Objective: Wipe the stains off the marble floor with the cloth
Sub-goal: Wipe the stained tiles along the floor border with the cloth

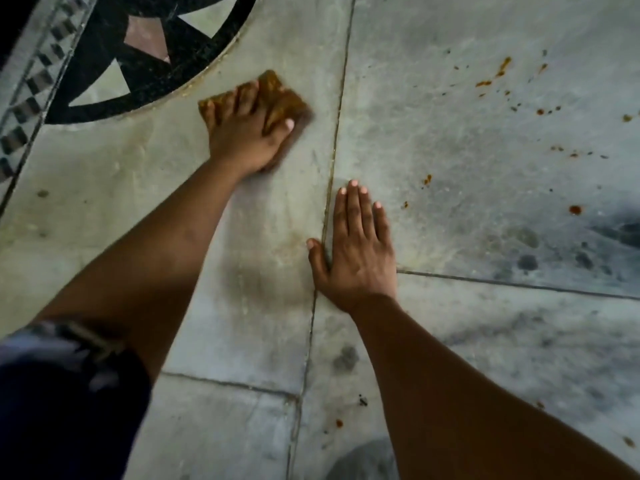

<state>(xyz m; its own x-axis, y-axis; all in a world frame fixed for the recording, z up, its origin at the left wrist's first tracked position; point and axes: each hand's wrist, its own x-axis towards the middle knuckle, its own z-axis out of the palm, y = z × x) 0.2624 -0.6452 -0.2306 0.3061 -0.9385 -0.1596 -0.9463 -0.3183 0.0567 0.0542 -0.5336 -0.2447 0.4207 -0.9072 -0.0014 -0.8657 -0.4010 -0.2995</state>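
Observation:
A folded cloth (277, 98), soaked orange-brown, lies on the grey marble floor (433, 140) near the black inlay. My left hand (247, 129) presses down on it with fingers spread flat over its top. My right hand (356, 247) rests flat on the floor beside a tile joint, fingers straight and together, holding nothing. Orange-red stains (502, 69) are spattered over the tile to the upper right, with one round drop (575, 209) at the right. A faint brownish smear (273, 251) marks the tile between my arms.
A black circular inlay (114, 53) with pale and pink triangles fills the upper left, bordered by a checkered strip (31, 105). Tile joints (337, 133) run across the floor. Small orange specks (339, 423) lie near the bottom. My dark-clothed knee (59, 403) sits at lower left.

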